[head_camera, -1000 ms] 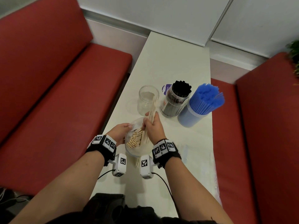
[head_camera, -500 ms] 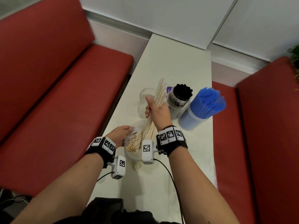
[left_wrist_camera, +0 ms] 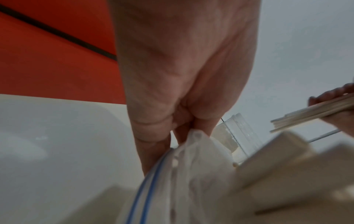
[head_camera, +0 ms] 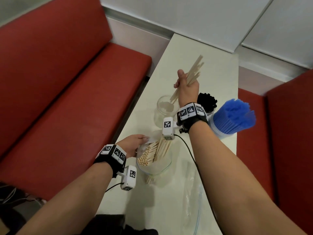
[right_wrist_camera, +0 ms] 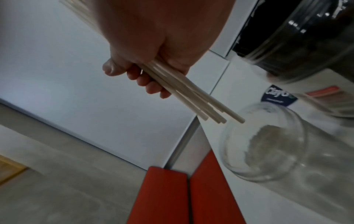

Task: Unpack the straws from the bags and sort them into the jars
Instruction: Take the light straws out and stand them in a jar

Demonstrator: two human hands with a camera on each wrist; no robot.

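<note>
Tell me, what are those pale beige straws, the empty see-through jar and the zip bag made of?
The pale beige straws look like matte paper: dull, no gloss, though plastic cannot be ruled out. The empty see-through jar looks like clear glass or hard plastic; its rim catches highlights. The zip bag seems thin soft plastic film, crinkled, with a blue seal stripe.
</note>
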